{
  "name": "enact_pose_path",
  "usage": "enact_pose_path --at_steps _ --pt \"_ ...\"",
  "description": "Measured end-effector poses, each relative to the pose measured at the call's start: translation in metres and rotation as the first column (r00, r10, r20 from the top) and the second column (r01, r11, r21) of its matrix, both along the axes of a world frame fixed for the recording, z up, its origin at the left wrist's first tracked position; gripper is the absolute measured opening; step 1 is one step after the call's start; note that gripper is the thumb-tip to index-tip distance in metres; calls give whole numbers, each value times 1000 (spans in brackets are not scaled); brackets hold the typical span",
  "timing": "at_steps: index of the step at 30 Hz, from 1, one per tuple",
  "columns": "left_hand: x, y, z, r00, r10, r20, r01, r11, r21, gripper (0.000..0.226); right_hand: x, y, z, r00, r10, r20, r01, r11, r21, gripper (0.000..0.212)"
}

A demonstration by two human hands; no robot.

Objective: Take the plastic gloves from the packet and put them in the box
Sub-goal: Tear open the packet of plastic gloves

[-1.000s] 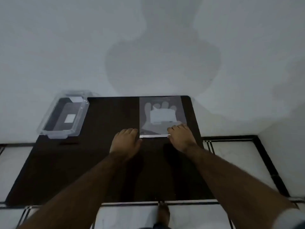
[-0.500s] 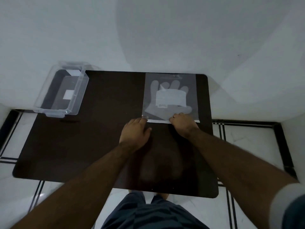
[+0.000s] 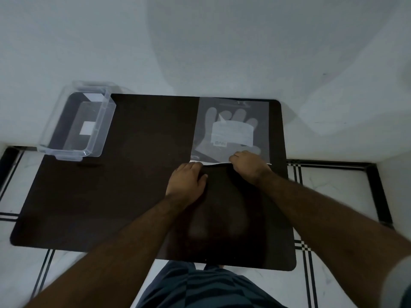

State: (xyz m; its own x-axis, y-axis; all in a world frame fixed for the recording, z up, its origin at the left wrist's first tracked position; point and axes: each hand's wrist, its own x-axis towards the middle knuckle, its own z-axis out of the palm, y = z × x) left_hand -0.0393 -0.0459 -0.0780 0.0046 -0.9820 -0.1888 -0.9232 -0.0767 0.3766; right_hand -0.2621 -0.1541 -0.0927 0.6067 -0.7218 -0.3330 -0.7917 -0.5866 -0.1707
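A clear plastic packet (image 3: 260, 112) lies flat at the far right of the dark table (image 3: 138, 174). Translucent plastic gloves (image 3: 213, 121) with a white label show through it. My left hand (image 3: 186, 182) pinches the packet's near edge at its left corner. My right hand (image 3: 248, 166) grips the same white-edged near edge further right, and the edge is slightly lifted and wavy between them. A clear plastic box (image 3: 77, 123), open and holding only a white sticker, stands at the table's far left corner, partly overhanging the edge.
The table stands against a pale wall (image 3: 200, 52). A tiled floor with black lines (image 3: 333, 196) surrounds it. My legs in dark shorts (image 3: 200, 287) are at the near edge.
The view tilted down and nearer. Both hands shifted a little inward along the packet's near edge, which now bends upward between them.
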Motion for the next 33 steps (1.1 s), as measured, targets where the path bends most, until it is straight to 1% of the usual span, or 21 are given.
enact_pose_path --at_steps 3,6,8,10,11,12,16,18,22,25,29,30,33 --pt "-5 -4 -7 999 15 -35 -16 1000 -21 27 1 -3 -1 991 -104 83 97 992 82 26" --pt "-10 -7 -14 994 57 -89 -58 998 -9 26 -1 -5 -3 964 -214 157 186 967 175 26" --pt "-14 -10 -16 970 165 -176 -166 986 9 29 -3 -7 -4 948 -259 184 220 953 207 24" --pt "-14 -13 -14 910 322 -261 -323 946 39 37 -4 -8 -5 937 -283 204 237 945 226 22" --pt "-12 -15 -15 894 357 -272 -362 931 34 40 -4 -9 -5 934 -290 209 239 941 239 22" --pt "-10 -16 -17 900 352 -258 -358 933 26 41 -4 -10 -5 932 -296 209 240 937 255 22" --pt "-3 -26 -25 983 150 -104 -150 989 2 31 -3 -18 -2 916 -353 190 270 893 360 19" --pt "-3 -32 -26 996 83 -43 -84 996 -3 28 -2 -23 0 903 -390 182 285 857 429 19" --pt "-5 -43 -30 1000 6 6 -6 999 -32 26 -3 -36 0 899 -412 147 286 808 515 22" --pt "-8 -47 -34 999 -50 3 50 995 -85 24 -1 -42 -4 914 -388 114 282 813 509 21" --pt "-18 -42 -35 961 -275 21 275 950 -152 22 3 -38 -10 938 -330 106 260 873 412 20" --pt "-21 -39 -37 950 -309 33 310 936 -165 22 3 -37 -11 938 -328 111 264 884 385 21" --pt "-33 -36 -45 936 -348 49 351 914 -204 24 2 -32 -12 923 -355 148 294 899 325 20"
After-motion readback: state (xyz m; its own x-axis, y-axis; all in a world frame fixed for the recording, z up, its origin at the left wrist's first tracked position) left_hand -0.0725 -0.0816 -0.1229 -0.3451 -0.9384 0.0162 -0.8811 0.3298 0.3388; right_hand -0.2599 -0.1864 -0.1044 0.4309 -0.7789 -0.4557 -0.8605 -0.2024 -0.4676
